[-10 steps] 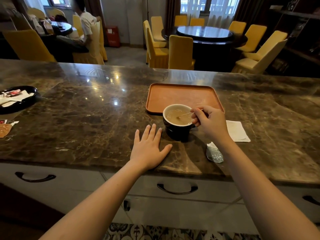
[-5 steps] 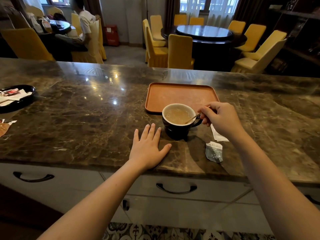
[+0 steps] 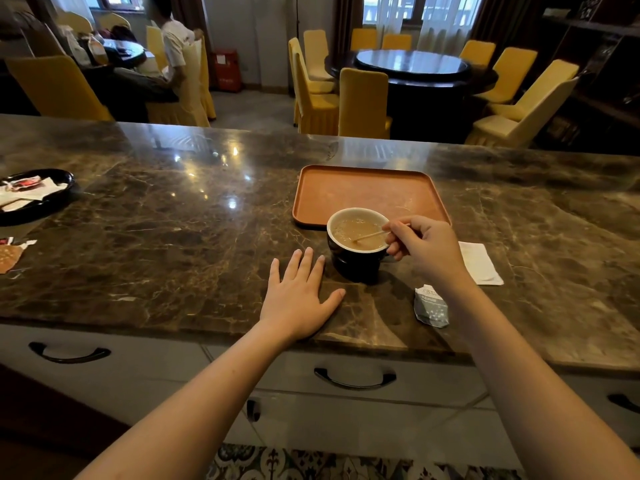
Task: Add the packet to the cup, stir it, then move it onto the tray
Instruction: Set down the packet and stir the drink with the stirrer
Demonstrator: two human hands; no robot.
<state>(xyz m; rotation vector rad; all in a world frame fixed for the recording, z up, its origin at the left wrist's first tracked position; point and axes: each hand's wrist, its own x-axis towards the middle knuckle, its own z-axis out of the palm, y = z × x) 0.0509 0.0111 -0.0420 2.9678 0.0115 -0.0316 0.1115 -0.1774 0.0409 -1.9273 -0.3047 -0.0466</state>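
Note:
A dark cup [image 3: 353, 261] with a white inside stands on the marble counter, just in front of the orange tray [image 3: 367, 192]. It holds a light brown, frothy drink. My right hand [image 3: 426, 251] is at the cup's right rim, pinching a thin wooden stir stick [image 3: 369, 235] whose tip sits in the drink. My left hand [image 3: 298, 299] lies flat on the counter left of the cup, fingers spread, not touching it. A torn grey packet [image 3: 431, 306] lies crumpled on the counter under my right forearm.
A white napkin [image 3: 479, 263] lies right of the cup. A black dish [image 3: 52, 202] with wrappers sits at the far left, with torn wrappers [image 3: 10, 252] nearer the edge. Beyond the counter are yellow chairs, round tables and a seated person.
My right hand has swung the stir stick around inside the cup, out to the right and back to the rim. The left hand has stayed flat on the counter.

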